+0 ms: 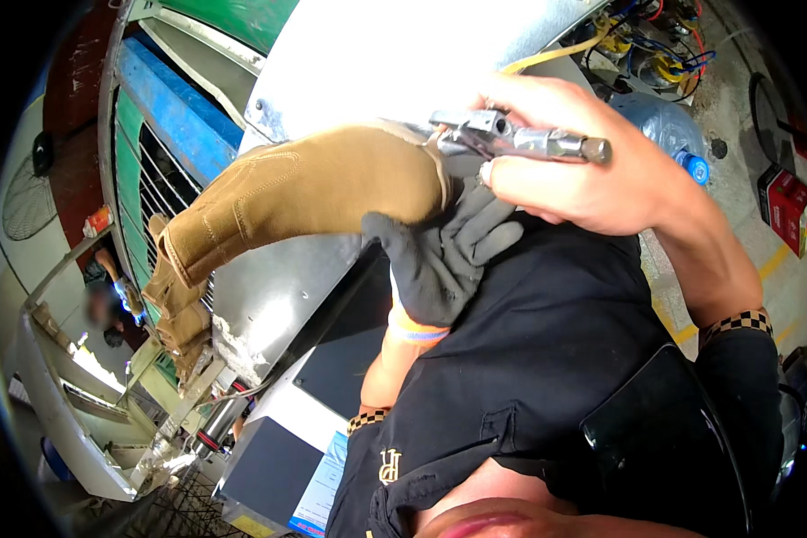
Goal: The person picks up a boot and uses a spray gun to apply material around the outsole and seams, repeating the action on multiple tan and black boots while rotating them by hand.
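A tan suede-like boot (pixel 314 184) with stitched seams lies across the middle, its shaft pointing left and its rounded end toward my hands. My left hand (pixel 435 264) wears a grey glove and grips that rounded end from below, the thumb against its near side. My bare right hand (pixel 569 134) is closed around a shiny metal tool (pixel 520 142) with a cylindrical body and a knobbed end. The tool's front is close to the boot's pale edge; its exact kind is unclear. My right fingertips are partly hidden behind the tool.
Several more tan boots (pixel 179 318) stand at the left beside a green and blue frame (pixel 179 99). A pale metal panel (pixel 350 63) rises behind the boot. Right are a clear water bottle (pixel 659 125), a red box (pixel 785 211) and tangled cables. Another person (pixel 108 305) is far left.
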The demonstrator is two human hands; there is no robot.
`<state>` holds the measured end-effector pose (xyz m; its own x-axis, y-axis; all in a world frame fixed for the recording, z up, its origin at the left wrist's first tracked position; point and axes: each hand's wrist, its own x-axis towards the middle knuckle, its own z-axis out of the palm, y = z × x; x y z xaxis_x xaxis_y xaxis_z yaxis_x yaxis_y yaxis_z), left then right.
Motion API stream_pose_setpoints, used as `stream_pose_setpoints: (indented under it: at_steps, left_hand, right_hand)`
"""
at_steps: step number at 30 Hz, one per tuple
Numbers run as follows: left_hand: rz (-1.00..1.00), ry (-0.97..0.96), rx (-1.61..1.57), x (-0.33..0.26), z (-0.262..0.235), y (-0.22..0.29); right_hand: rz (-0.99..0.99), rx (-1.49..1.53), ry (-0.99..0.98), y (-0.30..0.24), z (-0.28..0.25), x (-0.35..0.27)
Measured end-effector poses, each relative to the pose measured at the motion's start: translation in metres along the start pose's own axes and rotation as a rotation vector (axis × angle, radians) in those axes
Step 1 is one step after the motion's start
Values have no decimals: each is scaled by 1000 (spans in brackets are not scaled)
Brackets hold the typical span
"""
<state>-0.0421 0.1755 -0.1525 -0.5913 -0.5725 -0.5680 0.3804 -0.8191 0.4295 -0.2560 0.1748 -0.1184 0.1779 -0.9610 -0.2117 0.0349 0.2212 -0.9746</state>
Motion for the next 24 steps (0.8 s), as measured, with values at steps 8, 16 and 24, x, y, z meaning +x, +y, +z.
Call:
stream_pose_setpoints:
  at_steps: [8,16,24]
  left_hand:
    - [-92,-318,-476,34,5,8]
    - [68,-256,-43,70,12,23]
    - [144,-257,300,102,6,43]
  right_hand:
    - [-190,-174,212,2,7,-10]
    - [-225,-111,299,39,25,-18]
    - [-429,-302,385,64,33,17]
